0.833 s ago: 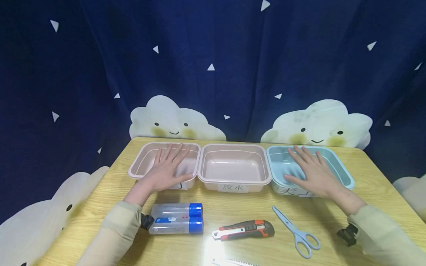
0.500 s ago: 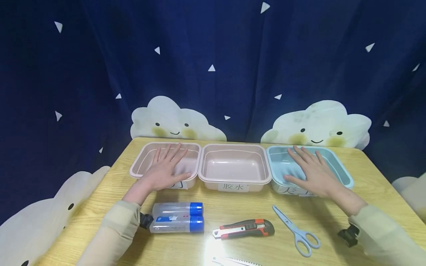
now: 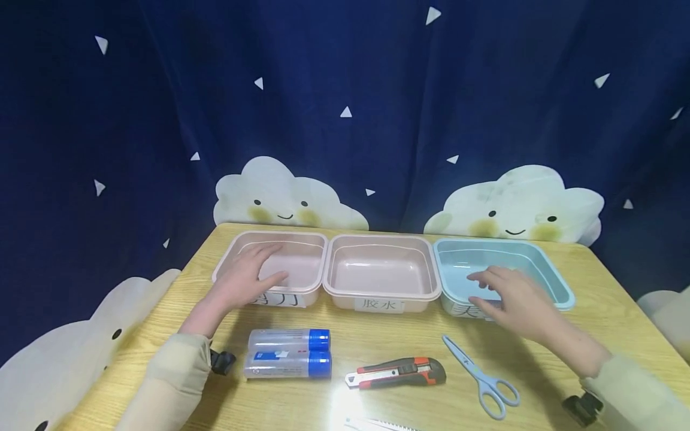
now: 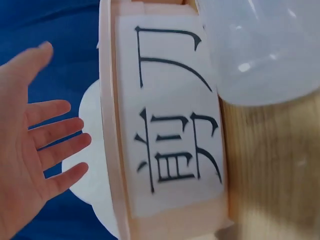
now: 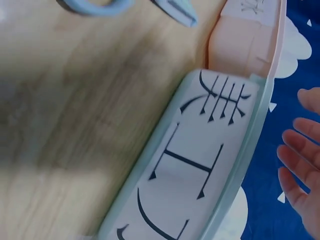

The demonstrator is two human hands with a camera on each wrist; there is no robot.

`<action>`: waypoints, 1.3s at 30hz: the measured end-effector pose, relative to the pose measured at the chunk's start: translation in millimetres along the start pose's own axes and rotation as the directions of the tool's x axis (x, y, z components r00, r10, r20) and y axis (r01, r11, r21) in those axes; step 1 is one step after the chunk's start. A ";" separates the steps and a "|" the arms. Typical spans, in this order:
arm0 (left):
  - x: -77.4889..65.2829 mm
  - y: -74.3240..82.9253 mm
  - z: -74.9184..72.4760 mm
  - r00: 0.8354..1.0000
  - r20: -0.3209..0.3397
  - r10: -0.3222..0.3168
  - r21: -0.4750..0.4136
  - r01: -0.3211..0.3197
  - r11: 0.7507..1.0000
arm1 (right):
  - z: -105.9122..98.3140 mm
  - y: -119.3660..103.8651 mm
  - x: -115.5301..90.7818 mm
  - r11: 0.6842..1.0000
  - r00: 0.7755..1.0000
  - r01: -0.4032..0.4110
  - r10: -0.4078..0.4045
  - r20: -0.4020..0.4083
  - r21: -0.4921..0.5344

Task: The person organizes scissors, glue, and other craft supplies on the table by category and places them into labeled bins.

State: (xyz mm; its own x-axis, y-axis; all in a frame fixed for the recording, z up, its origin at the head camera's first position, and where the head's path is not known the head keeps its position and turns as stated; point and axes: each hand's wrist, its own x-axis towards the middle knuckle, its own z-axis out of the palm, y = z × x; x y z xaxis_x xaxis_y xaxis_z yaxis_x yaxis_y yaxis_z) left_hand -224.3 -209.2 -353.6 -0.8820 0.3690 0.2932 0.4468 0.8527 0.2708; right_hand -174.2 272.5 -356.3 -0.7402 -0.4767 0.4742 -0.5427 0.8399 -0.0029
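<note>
My left hand (image 3: 244, 278) hovers over the left pink bin (image 3: 309, 251), thumb apart from the relaxed fingers, holding nothing. In the left wrist view the left hand (image 4: 30, 145) appears palm-on beside the bin's label (image 4: 172, 115). Above the front edge of the blue bin (image 3: 560, 284), my right hand (image 3: 520, 302) is loosely bent and holds nothing. Light blue scissors (image 3: 485, 381) lie on the table below it. A black and red utility knife (image 3: 396, 373) and two clear glue bottles with blue caps, the upper bottle (image 3: 280, 340) and lower bottle (image 3: 280, 365), lie in front of the bins.
A middle pink bin (image 3: 383, 293) with a paper label stands between the other two. At the near edge of view a partly cut-off blade-like strip (image 3: 377, 425) lies on the wooden table (image 3: 420, 335). A dark blue curtain (image 3: 388, 137) hangs behind.
Both hands have drawn back toward the person from over the bins. Their spread fingers have relaxed, and the right fingers now bend. The objects on the table stay put.
</note>
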 end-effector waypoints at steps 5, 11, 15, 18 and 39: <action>-11.1 -9.9 -0.5 0.993 -0.071 -0.094 -0.054 0.090 0.994 | 2.1 -11.6 -16.1 0.999 0.998 0.015 -0.017 0.066 0.032; -23.9 -21.6 5.1 0.963 -0.143 -0.227 -0.149 0.206 0.967 | 10.1 -21.6 -32.6 0.996 0.959 -0.001 -0.025 0.283 0.093; -27.8 -27.5 7.7 0.943 -0.166 -0.290 -0.196 0.257 0.946 | 16.5 -26.9 -40.8 0.984 0.894 -0.096 0.017 0.448 0.153; -30.1 -32.2 9.1 0.923 -0.159 -0.351 -0.231 0.311 0.922 | 21.0 -31.0 -46.1 0.969 0.839 -0.164 0.039 0.542 0.185; -51.5 -57.8 19.7 0.872 0.068 -0.484 -0.380 0.471 0.796 | 29.0 -27.0 -47.4 0.933 0.775 -0.231 0.004 0.632 0.277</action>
State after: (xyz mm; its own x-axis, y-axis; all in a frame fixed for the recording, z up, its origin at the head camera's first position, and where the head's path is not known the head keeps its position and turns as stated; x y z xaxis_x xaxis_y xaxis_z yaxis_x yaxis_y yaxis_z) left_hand -207.7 -270.2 -402.4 -0.9958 -0.0660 0.0626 -0.0030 0.7119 0.7022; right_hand -136.0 264.9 -404.3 -0.8269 -0.5297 -0.1890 -0.4450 0.8217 -0.3560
